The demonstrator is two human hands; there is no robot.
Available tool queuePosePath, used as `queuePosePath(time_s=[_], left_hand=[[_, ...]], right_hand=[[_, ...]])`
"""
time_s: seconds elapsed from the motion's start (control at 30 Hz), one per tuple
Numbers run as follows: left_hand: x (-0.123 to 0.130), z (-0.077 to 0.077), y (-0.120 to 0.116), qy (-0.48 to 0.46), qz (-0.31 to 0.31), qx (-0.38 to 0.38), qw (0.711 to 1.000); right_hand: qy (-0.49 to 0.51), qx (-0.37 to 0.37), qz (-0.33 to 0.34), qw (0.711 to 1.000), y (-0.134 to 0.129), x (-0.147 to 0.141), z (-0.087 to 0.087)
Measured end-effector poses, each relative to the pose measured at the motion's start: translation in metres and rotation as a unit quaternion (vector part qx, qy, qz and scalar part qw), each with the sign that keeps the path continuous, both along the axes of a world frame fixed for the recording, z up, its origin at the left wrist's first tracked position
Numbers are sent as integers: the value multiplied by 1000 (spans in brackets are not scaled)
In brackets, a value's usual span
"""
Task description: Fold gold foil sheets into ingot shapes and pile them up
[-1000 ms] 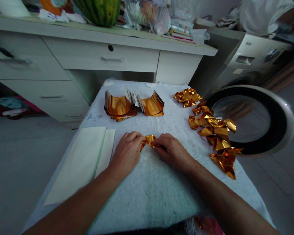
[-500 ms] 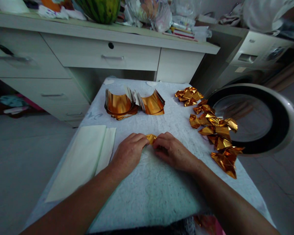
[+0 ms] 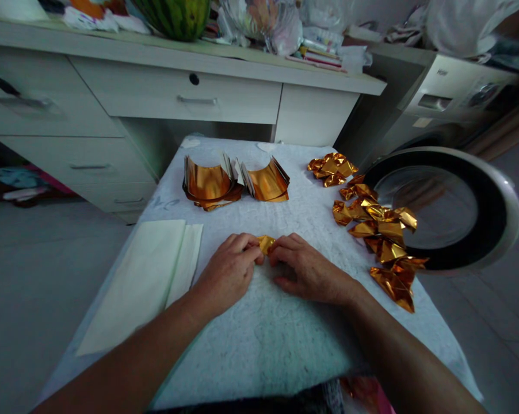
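The counter (image 3: 263, 345) is pale grey-blue, the middle foil (image 3: 266, 244) gold, the stacks (image 3: 210, 183) near its far edge coppery, the folds (image 3: 391, 231) along its right edge orange-gold, the left-edge paper (image 3: 134, 282) cream.

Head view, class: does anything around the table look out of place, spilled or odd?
The washing machine door stands open by the right edge of the table, near the folded gold foil pieces; it looks odd crowding a work surface. Nothing looks spilled.
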State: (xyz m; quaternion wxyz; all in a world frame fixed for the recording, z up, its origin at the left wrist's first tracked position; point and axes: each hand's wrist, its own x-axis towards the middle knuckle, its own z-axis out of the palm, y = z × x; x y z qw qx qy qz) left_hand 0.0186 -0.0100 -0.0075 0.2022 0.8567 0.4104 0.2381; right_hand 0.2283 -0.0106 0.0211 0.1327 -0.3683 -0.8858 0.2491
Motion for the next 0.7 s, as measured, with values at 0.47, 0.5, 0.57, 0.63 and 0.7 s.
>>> queuePosePath(time_s=[0.47,0.5,0.57,0.63,0.7], left_hand=[[-1,6,4,-53,11,-52,997],[-1,6,4,-48,8,-51,998],[-1,5,5,-37,4,-45,998],[-1,3,6,-30,2,-38,999],[0,1,6,-28,0,-35,999]], right_hand=[[9,-21,13,1000,-1,7,1],[9,-26,14,1000,-1,7,1],[9,-31,13,999,0,7,2],[11,-31,12,999,0,7,3],[12,-31,15,999,0,7,4]])
